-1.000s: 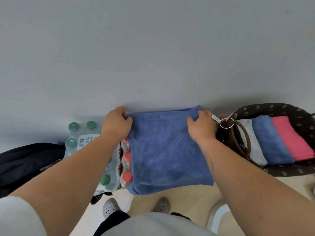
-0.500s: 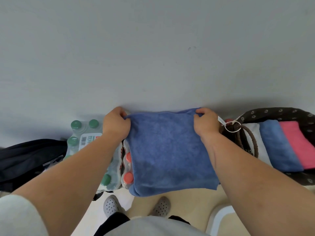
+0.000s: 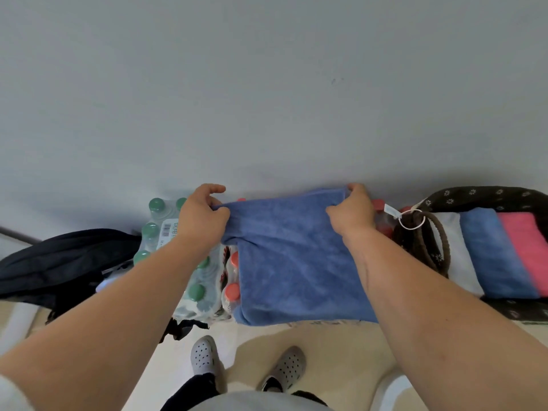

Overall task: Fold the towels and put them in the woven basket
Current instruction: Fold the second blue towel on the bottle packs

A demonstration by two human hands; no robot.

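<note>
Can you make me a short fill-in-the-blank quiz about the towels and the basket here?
The left hand and the right hand pinch the top corners of a ____ towel.
The woven basket at the right already holds ____ folded towels.
Of those, the one farthest right is ____.
Missing words: blue; three; pink.

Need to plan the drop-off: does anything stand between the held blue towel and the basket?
Only the brown handle rises at the basket end nearest the blue towel, which the left hand and right hand grip. Inside lie folded towels.
</note>
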